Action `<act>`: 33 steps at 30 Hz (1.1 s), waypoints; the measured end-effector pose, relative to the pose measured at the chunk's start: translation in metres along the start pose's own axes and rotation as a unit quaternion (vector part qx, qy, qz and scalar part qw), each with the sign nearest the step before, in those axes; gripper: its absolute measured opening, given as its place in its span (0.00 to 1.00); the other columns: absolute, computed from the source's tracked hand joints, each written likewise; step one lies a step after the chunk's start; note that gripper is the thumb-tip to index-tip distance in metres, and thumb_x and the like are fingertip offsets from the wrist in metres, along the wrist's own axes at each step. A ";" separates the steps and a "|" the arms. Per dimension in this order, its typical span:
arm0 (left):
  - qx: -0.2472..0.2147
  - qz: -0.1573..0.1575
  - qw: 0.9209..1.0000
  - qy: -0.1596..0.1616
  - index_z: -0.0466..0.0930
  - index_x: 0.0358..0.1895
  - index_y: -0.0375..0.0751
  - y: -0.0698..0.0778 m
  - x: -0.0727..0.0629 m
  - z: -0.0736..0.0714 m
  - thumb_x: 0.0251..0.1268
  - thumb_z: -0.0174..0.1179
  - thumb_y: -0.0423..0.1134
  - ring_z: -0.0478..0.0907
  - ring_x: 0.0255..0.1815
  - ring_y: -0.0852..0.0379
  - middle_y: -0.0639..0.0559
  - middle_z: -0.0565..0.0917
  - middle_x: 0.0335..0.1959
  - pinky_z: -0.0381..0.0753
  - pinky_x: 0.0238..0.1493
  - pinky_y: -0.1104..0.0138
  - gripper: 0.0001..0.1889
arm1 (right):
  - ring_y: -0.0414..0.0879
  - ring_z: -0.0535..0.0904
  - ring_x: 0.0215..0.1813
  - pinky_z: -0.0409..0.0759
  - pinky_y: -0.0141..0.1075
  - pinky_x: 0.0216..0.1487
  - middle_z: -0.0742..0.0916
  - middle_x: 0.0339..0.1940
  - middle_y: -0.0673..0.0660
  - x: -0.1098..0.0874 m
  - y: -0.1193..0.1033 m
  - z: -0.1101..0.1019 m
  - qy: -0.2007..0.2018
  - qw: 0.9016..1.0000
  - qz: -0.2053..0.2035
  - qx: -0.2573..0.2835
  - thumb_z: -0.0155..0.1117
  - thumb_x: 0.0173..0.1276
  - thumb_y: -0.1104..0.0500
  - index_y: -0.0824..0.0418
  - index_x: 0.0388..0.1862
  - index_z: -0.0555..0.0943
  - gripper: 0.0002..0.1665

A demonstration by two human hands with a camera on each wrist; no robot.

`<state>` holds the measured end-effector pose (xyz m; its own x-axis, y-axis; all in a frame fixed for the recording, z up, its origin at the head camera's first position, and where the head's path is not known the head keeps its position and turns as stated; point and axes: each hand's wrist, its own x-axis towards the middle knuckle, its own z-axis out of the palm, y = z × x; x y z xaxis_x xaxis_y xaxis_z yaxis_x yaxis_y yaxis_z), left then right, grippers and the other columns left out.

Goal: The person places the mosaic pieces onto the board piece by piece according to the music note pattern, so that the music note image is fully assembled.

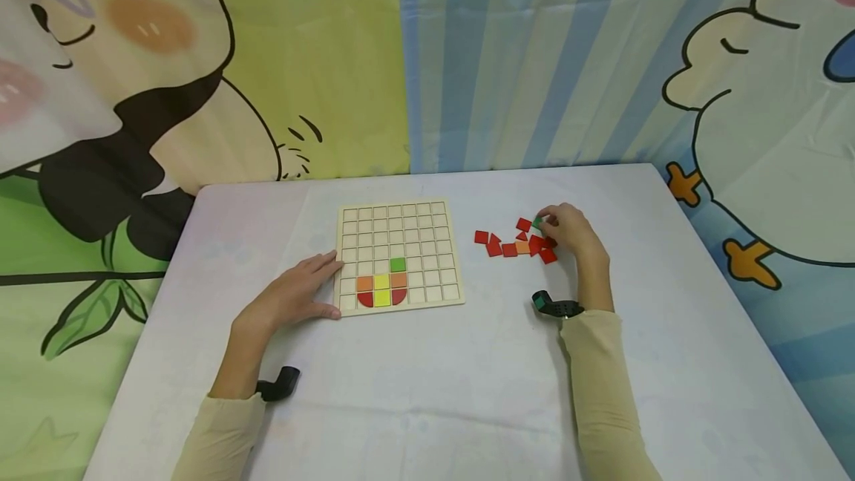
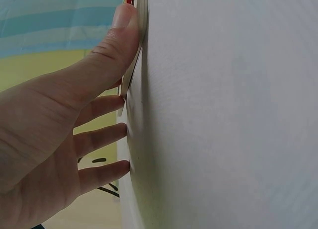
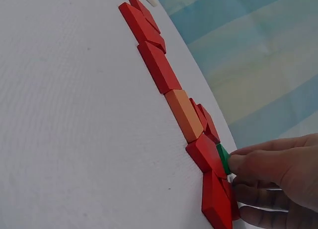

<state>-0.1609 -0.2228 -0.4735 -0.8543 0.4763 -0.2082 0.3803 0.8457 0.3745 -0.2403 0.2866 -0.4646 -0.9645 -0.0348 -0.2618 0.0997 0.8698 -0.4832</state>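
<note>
My left hand (image 1: 294, 294) rests at the left edge of a pale wooden grid board (image 1: 461, 273), its fingers extended; in the left wrist view the thumb (image 2: 119, 35) touches the board's side. Set in the grid's lower part are a green square (image 1: 398, 264), orange squares (image 1: 364, 283), yellow squares (image 1: 381, 281) and red rounded pieces (image 1: 365, 300). Right of the board, my right hand (image 1: 571, 230) pinches a green block (image 3: 223, 158) between thumb and forefinger, at the pile of red blocks (image 3: 159, 67). Its other fingers are curled low by the red blocks.
One orange block (image 3: 185, 114) lies among the red squares and triangles. A white cloth covers the table (image 1: 427, 392). Behind its back edge hangs a printed cartoon curtain (image 1: 521, 58). Black cameras (image 1: 280, 384) are strapped at both wrists.
</note>
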 end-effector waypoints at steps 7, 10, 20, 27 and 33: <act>-0.002 0.001 1.000 0.001 0.59 0.74 0.44 0.001 -0.001 0.000 0.47 0.71 0.58 0.55 0.77 0.39 0.41 0.58 0.77 0.63 0.72 0.43 0.51 | 0.60 0.73 0.55 0.79 0.52 0.58 0.77 0.54 0.67 0.000 0.005 0.000 -0.010 1.000 -0.015 0.007 0.58 0.72 0.57 0.62 0.66 0.73 0.25; -0.003 0.001 1.000 0.003 0.59 0.74 0.44 0.001 -0.001 0.000 0.47 0.72 0.58 0.55 0.77 0.40 0.41 0.58 0.77 0.63 0.72 0.43 0.51 | 0.60 0.72 0.56 0.79 0.52 0.60 0.76 0.55 0.68 0.002 0.006 0.001 -0.013 1.000 -0.017 0.009 0.58 0.72 0.58 0.63 0.67 0.72 0.26; -0.005 -0.001 1.000 0.002 0.59 0.75 0.44 -0.001 -0.001 0.000 0.47 0.71 0.58 0.55 0.77 0.40 0.41 0.58 0.77 0.63 0.72 0.43 0.51 | 0.60 0.72 0.54 0.78 0.52 0.59 0.76 0.53 0.68 0.005 0.008 0.004 0.010 1.000 -0.023 0.013 0.57 0.72 0.59 0.67 0.63 0.74 0.23; -0.007 0.000 1.000 0.003 0.59 0.74 0.44 -0.001 -0.001 0.000 0.47 0.72 0.58 0.55 0.77 0.40 0.41 0.58 0.77 0.63 0.72 0.43 0.51 | 0.60 0.72 0.54 0.78 0.52 0.59 0.76 0.52 0.67 0.006 0.007 0.004 0.007 1.000 -0.019 0.006 0.58 0.71 0.58 0.67 0.61 0.74 0.23; -0.003 -0.001 1.000 0.003 0.59 0.75 0.44 0.000 -0.001 0.000 0.47 0.71 0.58 0.55 0.77 0.40 0.42 0.58 0.77 0.63 0.72 0.44 0.50 | 0.59 0.72 0.53 0.78 0.52 0.58 0.77 0.52 0.67 0.007 0.006 0.005 0.011 1.000 -0.020 0.006 0.60 0.70 0.55 0.66 0.60 0.75 0.23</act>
<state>-0.1603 -0.2229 -0.4732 -0.8566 0.4739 -0.2040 0.3772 0.8450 0.3789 -0.2451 0.2896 -0.4733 -0.9730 -0.0586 -0.2234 0.0634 0.8623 -0.5025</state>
